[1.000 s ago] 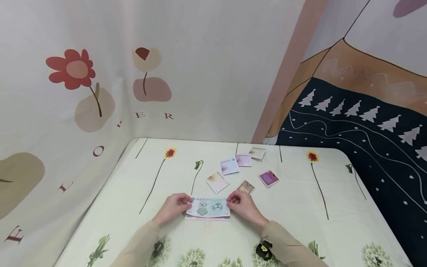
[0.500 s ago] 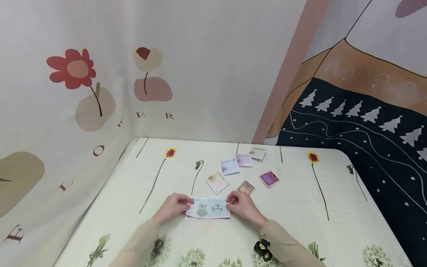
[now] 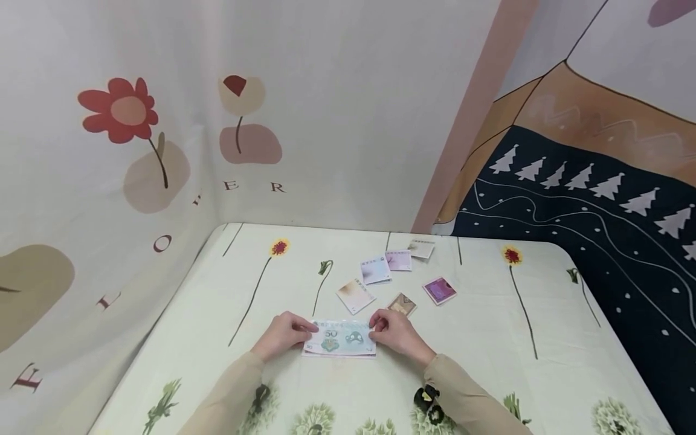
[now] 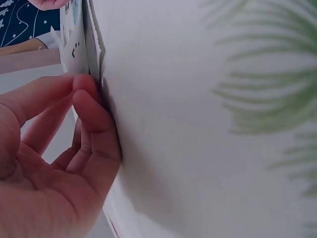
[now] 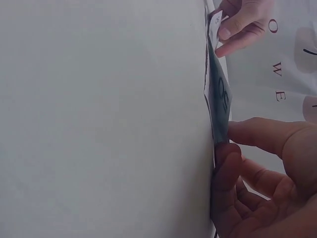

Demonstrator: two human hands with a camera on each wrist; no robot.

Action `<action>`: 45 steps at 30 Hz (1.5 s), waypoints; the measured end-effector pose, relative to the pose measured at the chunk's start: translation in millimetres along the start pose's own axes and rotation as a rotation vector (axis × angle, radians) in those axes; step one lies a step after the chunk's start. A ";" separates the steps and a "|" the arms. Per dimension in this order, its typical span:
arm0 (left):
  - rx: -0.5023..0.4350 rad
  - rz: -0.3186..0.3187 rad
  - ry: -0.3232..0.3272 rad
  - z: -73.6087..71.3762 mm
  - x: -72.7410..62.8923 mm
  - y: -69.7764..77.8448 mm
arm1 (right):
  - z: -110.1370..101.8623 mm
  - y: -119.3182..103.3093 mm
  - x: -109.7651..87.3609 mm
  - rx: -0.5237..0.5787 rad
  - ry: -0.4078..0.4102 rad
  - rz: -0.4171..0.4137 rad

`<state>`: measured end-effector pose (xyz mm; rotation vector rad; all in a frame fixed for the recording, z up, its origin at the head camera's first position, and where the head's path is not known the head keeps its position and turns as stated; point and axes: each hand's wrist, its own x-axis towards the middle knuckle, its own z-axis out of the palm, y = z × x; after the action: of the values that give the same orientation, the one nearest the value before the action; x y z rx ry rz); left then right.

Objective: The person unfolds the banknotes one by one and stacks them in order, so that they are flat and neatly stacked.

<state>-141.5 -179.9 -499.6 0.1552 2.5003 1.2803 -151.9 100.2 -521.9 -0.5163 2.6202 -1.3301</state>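
Observation:
A pale green play banknote (image 3: pixel 339 337) marked 50, with a cartoon face, lies over a pinkish slip (image 3: pixel 339 355) that shows only as a strip along its near edge. My left hand (image 3: pixel 284 336) pinches the left end of the banknote between thumb and index finger. At the opposite end, my right hand (image 3: pixel 399 332) pinches the upper right corner. Seen edge-on in the right wrist view, the banknote (image 5: pixel 221 94) sits slightly raised over paper beneath it. In the left wrist view the fingertips of the left hand (image 4: pixel 64 163) meet at the paper's edge.
Beyond the hands lie folded notes: a brown one (image 3: pixel 402 304), a purple one (image 3: pixel 440 291), a cream one (image 3: pixel 356 296), a bluish one (image 3: pixel 375 270), a lilac one (image 3: pixel 399 260) and a grey one (image 3: pixel 421 248). A flower-printed cloth (image 3: pixel 478 374) covers the table; curtains hang behind.
The near edge of the 50 banknote has come down closer to the pinkish slip, so less of that slip shows. My left fingertips have shifted slightly right; the right hand stays nearly still.

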 end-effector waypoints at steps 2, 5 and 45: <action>-0.012 0.004 -0.010 -0.8 0.1 -1.1 | -1.0 -0.8 0.1 -0.001 -0.007 -0.010; -0.030 0.010 -0.032 -1.7 -0.9 -2.0 | -1.9 0.0 -0.3 -0.011 -0.007 -0.012; -0.128 0.015 -0.116 10.3 8.8 26.4 | -15.1 4.2 -7.4 0.170 0.046 -0.020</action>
<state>-147.7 -154.2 -486.0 0.2118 2.3165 1.3911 -150.5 116.6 -516.4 -0.4928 2.5124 -1.5711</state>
